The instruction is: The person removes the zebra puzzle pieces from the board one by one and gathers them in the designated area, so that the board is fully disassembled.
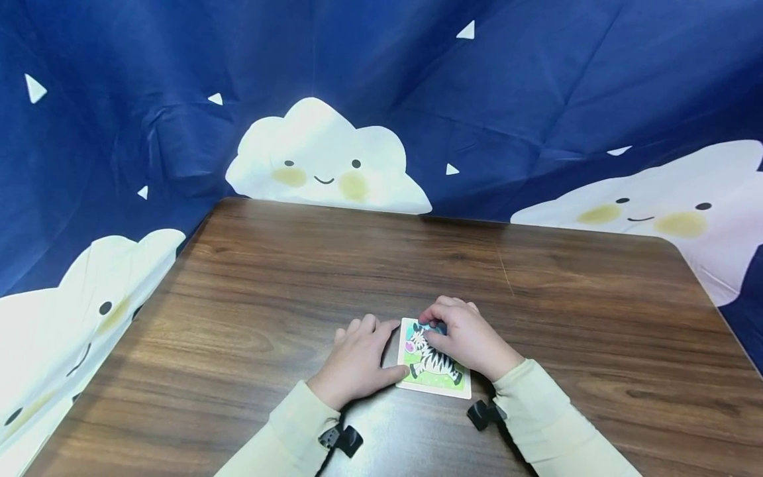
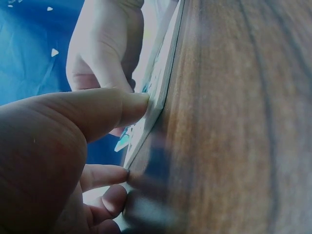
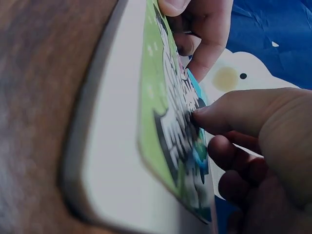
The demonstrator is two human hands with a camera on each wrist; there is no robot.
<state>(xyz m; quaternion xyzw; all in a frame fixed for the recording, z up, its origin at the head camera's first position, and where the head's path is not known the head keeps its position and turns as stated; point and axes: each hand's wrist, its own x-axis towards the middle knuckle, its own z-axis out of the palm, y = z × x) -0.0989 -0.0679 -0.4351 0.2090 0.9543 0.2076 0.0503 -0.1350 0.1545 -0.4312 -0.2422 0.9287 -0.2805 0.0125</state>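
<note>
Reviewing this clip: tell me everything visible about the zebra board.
The zebra board is a small panel with a pale border, rounded corners and thick edge, perhaps wood or card. Its picture shows a striped, pink-nosed zebra on green and blue. It lies flat on the brown table; the left grip's thumb touches its left side, the right grip its upper part.

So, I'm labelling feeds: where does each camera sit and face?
Head: on the head, facing forward and down at the zebra board; left hand, right hand and sleeves show.
Left wrist: worn there, facing the board's edge; left hand near, right beyond.
Right wrist: worn there, facing across the board; right hand near, left beyond.
Wrist views share board and both hands.
</note>
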